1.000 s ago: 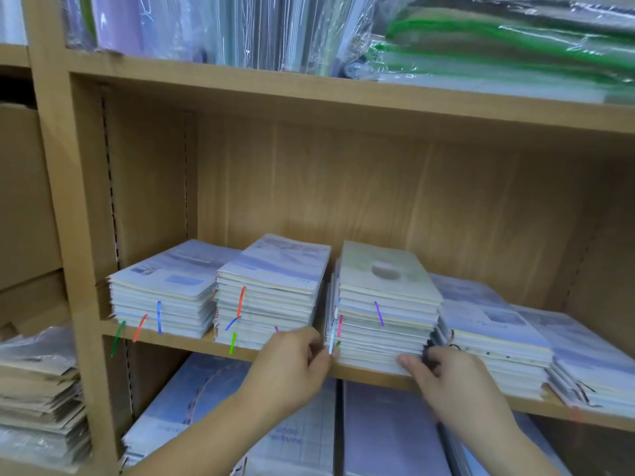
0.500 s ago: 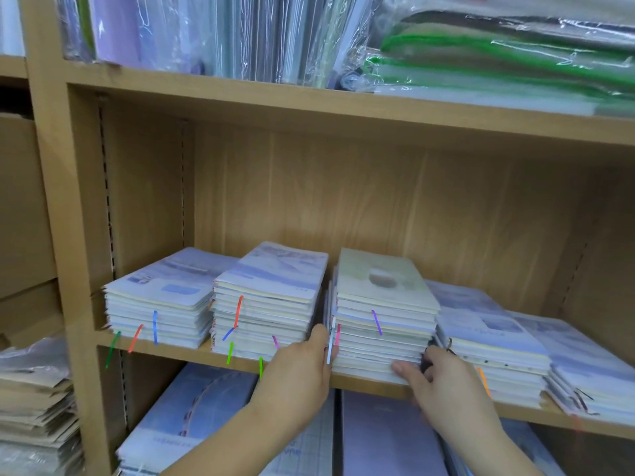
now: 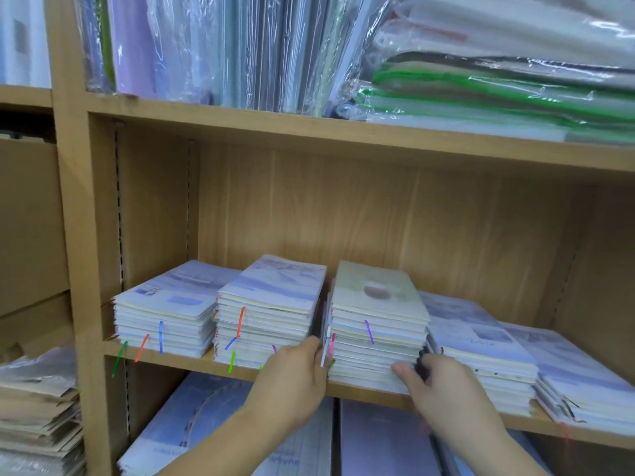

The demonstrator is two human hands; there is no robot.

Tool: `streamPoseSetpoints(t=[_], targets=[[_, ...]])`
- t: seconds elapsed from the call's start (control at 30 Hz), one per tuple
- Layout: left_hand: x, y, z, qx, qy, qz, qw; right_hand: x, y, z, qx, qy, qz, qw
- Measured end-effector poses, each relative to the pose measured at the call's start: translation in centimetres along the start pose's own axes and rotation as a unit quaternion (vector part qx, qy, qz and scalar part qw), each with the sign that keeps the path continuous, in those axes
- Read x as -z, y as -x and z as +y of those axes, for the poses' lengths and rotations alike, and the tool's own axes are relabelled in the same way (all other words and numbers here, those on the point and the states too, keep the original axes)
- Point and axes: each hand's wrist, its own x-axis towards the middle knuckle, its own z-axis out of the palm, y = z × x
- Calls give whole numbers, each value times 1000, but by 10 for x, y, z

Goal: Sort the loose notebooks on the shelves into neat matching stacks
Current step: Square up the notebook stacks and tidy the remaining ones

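Note:
Several stacks of notebooks with coloured ribbon markers stand side by side on the middle shelf (image 3: 178, 360). The third stack (image 3: 374, 293) has a pale green cover on top and is the tallest. My left hand (image 3: 295, 376) grips its front left corner, fingers tucked into the gap beside the blue-covered second stack (image 3: 271, 304). My right hand (image 3: 443, 386) holds its front right corner, thumb on the front edges and fingers curled into the gap beside the lower fourth stack (image 3: 481, 345).
A first blue stack (image 3: 168, 314) sits at the far left, a fifth (image 3: 577, 379) at the far right. Plastic-wrapped folders (image 3: 240, 46) and green-edged pouches (image 3: 498, 91) fill the shelf above. Large notebooks (image 3: 192, 424) lie below; wrapped brown stacks (image 3: 37, 407) fill the left bay.
Both hands stay on the green-topped stack. My left hand has slid a little deeper into the gap on its left side; my view has tilted upward.

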Motion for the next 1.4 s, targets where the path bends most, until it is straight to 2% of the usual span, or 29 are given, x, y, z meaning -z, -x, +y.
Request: streamPoseSetpoints(t=[0.13,0.3,0.53,0.8,0.93,1.1,1.23,1.4], targets=[[11,-8,11,-32,15,37,999,15,-6,-8,-9,-77,-18,997],[12,-14,23,-17,-64,15,998,21,-13,-11,-27,-110,-73,991],[2,-13,16,-25,-57,-3,998,11,-18,-4,1,-96,-21,995],[-4,-8,15,-10,-46,4,999,5,-18,-1,23,-11,25,999],[13,-8,17,-12,-42,-20,999,25,-18,-12,10,65,-14,998],[41,-18,33,-17,-62,35,997,47,-25,-18,-12,8,-28,1000],[45,-31,42,2,-112,-13,994,51,-30,-25,-15,-25,-96,995],[45,-37,44,-6,-165,-40,985,57,-36,-29,-16,-10,-124,992]])
